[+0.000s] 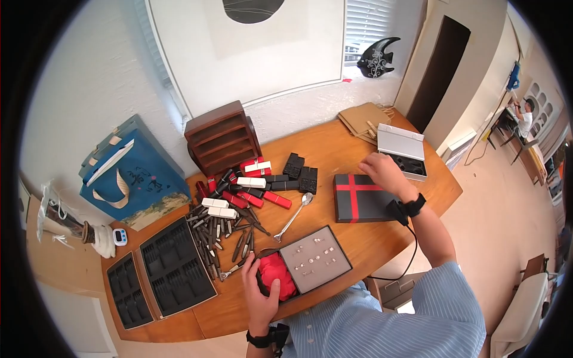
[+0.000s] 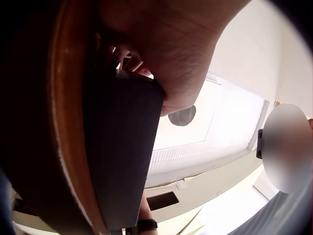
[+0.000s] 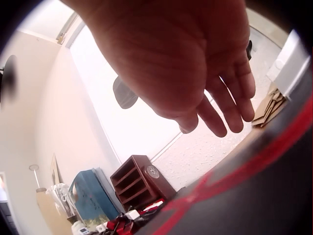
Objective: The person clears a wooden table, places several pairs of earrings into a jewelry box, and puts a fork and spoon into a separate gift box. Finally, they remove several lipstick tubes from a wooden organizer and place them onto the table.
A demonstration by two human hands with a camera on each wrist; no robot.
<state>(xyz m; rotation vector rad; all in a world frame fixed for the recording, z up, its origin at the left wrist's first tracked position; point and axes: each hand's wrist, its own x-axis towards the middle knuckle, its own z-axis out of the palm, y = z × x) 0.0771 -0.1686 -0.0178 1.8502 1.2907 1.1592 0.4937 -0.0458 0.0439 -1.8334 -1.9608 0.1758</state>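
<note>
My left hand (image 1: 261,296) grips the left end of a jewelry box (image 1: 347,271) near the table's front edge. Its thumb lies over the crumpled red cloth (image 1: 276,273) in the box's left part, its fingers along the far left side. Rows of rings and small earrings (image 1: 311,260) sit on the grey pad in the right part. The box's dark side (image 2: 122,152) fills much of the left wrist view. Over a black gift box (image 1: 375,209) with a crossed red ribbon (image 1: 353,206), my right hand (image 1: 385,173) hangs with loosely extended fingers, holding nothing (image 3: 195,73).
A silver spoon (image 1: 293,216) lies mid-table beside heaped red, white and black lipsticks (image 1: 250,182) and several dark slim tools (image 1: 209,244). Black slotted trays (image 1: 178,268) lie left. Behind stand a blue bag (image 1: 143,173) and wooden rack (image 1: 222,140); an opened silver case (image 1: 401,143) is back right.
</note>
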